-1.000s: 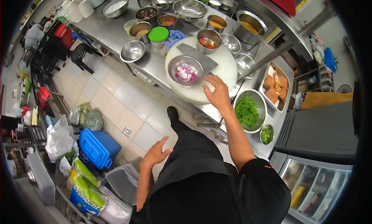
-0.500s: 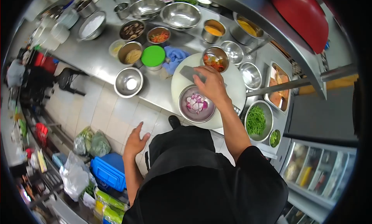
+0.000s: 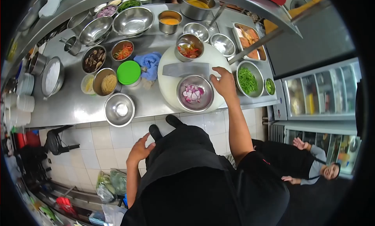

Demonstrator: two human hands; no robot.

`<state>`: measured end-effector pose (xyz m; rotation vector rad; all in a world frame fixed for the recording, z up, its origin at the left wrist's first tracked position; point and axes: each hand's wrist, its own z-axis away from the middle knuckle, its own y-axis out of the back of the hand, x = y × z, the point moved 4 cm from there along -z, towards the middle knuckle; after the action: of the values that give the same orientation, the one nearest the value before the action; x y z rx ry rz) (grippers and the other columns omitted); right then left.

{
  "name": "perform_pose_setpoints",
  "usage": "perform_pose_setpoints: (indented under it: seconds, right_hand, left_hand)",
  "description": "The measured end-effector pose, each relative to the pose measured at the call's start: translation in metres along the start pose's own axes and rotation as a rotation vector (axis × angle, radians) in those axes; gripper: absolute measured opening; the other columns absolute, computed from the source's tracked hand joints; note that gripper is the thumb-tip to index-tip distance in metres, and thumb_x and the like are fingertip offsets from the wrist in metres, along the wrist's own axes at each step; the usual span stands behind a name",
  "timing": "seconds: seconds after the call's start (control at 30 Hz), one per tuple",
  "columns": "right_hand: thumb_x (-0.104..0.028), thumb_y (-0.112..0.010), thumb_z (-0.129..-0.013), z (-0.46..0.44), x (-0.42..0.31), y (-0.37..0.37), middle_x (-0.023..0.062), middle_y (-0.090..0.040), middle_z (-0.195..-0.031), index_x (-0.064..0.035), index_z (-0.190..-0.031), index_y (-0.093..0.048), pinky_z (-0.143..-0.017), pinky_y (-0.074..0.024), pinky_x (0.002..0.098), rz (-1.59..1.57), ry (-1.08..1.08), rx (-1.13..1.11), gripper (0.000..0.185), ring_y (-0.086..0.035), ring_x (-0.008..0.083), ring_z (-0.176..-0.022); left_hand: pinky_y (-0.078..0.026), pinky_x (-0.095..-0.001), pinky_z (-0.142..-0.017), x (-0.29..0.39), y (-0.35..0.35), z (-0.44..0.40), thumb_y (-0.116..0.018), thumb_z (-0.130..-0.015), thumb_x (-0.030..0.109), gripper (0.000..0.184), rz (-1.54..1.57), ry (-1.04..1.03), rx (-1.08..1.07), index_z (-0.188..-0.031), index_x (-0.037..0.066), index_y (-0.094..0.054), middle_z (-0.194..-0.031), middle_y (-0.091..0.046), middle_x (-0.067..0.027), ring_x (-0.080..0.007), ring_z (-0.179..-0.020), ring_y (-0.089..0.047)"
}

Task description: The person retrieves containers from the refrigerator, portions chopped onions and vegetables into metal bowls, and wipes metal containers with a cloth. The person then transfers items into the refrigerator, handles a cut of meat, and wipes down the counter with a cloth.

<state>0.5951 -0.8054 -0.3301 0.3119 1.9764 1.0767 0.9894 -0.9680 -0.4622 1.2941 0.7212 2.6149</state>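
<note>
On a round white cutting board (image 3: 168,91) lies a cleaver (image 3: 186,69), its blade pointing left. In front of it is a steel bowl (image 3: 195,94) of cut red onion, and behind it a steel bowl (image 3: 189,47) with red pieces. My right hand (image 3: 224,82) hovers over the board's right side, by the cleaver's handle end, thumb and fingers apart, holding nothing. Below the counter's front edge, my left hand (image 3: 140,150) hangs in the air with spread fingers, empty. An empty steel bowl (image 3: 119,110) sits at the counter edge.
A green-lidded tub (image 3: 129,73), blue cloth (image 3: 148,65) and bowls of ingredients stand left of the board. Right are a colander of greens (image 3: 249,79) and a tray of meat (image 3: 250,41). A metal shelf post crosses there. Another person (image 3: 300,159) stands at lower right near glass-door fridges.
The view has turned right, bringing another person into sight. My right hand moved over the cleaver, then back to the board's right side. My left hand stays low and open.
</note>
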Motion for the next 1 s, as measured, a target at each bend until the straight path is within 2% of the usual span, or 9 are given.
perform_pose_setpoints:
  seconds: [0.17,0.3,0.43,0.57,0.63,0.67,0.7,0.8,1.0]
  right_hand:
    - [-0.014,-0.066,-0.078,-0.001,-0.009,-0.008,0.0202,-0.067,-0.105,-0.0007,-0.108,-0.066,-0.084,-0.0516,0.0392,0.024,0.032,0.057,0.032,-0.064,0.0337,-0.100]
    - [-0.015,-0.071,-0.075,-0.045,-0.012,-0.045,0.0186,-0.066,-0.104,-0.0045,-0.104,-0.065,-0.079,-0.0523,0.0370,0.002,0.152,0.153,0.032,-0.064,0.0301,-0.095]
    - [-0.015,-0.074,-0.074,-0.072,0.002,-0.074,0.0139,-0.066,-0.094,-0.0034,-0.088,-0.063,-0.086,-0.0483,0.0415,-0.129,0.054,-0.044,0.021,-0.063,0.0352,-0.094]
    - [-0.012,-0.079,-0.070,-0.091,-0.011,-0.078,0.0133,-0.066,-0.093,-0.0042,-0.084,-0.063,-0.073,-0.0511,0.0393,-0.227,0.105,0.030,0.023,-0.065,0.0301,-0.086]
    - [-0.011,-0.079,-0.068,-0.096,-0.033,-0.075,0.0139,-0.065,-0.095,-0.0041,-0.084,-0.063,-0.070,-0.0521,0.0394,-0.251,0.251,0.013,0.024,-0.065,0.0288,-0.083]
    - [-0.008,-0.079,-0.067,-0.096,-0.049,-0.074,0.0135,-0.065,-0.096,-0.0040,-0.085,-0.065,-0.067,-0.0522,0.0358,-0.212,0.448,0.096,0.022,-0.065,0.0271,-0.073]
    - [-0.008,-0.079,-0.067,-0.095,-0.061,-0.077,0.0135,-0.065,-0.096,-0.0040,-0.085,-0.065,-0.067,-0.0522,0.0358,-0.211,0.444,0.096,0.022,-0.065,0.0271,-0.073]
    - [-0.009,-0.078,-0.067,-0.101,-0.086,-0.086,0.0177,-0.061,-0.107,-0.0076,-0.085,-0.066,-0.069,-0.0529,0.0425,-0.082,0.414,0.066,0.022,-0.065,0.0353,-0.082]
    - [-0.009,-0.079,-0.066,-0.130,-0.096,-0.123,0.0242,-0.061,-0.104,-0.0070,-0.085,-0.068,-0.073,-0.0526,0.0441,-0.022,0.458,0.043,0.022,-0.065,0.0372,-0.080]
  left_hand:
    - [-0.049,-0.0400,-0.083,-0.057,0.051,0.006,-0.064,-0.086,0.038,0.044,-0.101,0.167,0.092,-0.113,0.003,-0.063,-0.106,-0.065,-0.0211,-0.0332,-0.089,-0.063]
    - [-0.049,-0.0382,-0.079,-0.078,0.079,0.007,-0.063,-0.087,0.039,0.040,-0.118,0.199,0.180,-0.098,0.000,-0.066,-0.093,-0.068,-0.0183,-0.0290,-0.086,-0.065]
    - [-0.050,-0.0365,-0.077,-0.052,0.086,0.009,-0.063,-0.088,0.039,0.041,0.046,0.363,0.305,-0.098,-0.001,-0.066,-0.091,-0.069,-0.0165,-0.0252,-0.083,-0.065]
    - [-0.050,-0.0347,-0.076,-0.058,0.063,0.003,-0.063,-0.088,0.041,0.047,0.141,0.353,0.357,-0.110,-0.002,-0.062,-0.091,-0.069,-0.0183,-0.0245,-0.084,-0.066]
    - [-0.051,-0.0351,-0.077,-0.056,0.050,0.003,-0.063,-0.087,0.043,0.051,0.138,0.353,0.314,-0.113,-0.001,-0.062,-0.092,-0.069,-0.0192,-0.0254,-0.086,-0.067]
    - [-0.051,-0.0362,-0.078,-0.055,0.044,0.005,-0.064,-0.086,0.045,0.055,0.121,0.370,0.297,-0.115,-0.001,-0.061,-0.093,-0.069,-0.0192,-0.0274,-0.087,-0.067]
    - [-0.051,-0.0362,-0.078,-0.052,0.041,0.007,-0.064,-0.086,0.045,0.055,0.119,0.370,0.294,-0.115,-0.001,-0.061,-0.093,-0.069,-0.0192,-0.0274,-0.087,-0.067]
    - [-0.051,-0.0378,-0.081,-0.051,0.029,0.013,-0.064,-0.085,0.045,0.057,0.112,0.399,0.271,-0.119,0.000,-0.059,-0.097,-0.069,-0.0204,-0.0309,-0.091,-0.067]
    - [-0.049,-0.0398,-0.087,-0.050,0.016,0.021,-0.062,-0.085,0.048,0.060,0.129,0.463,0.261,-0.123,0.002,-0.057,-0.102,-0.067,-0.0222,-0.0338,-0.099,-0.065]
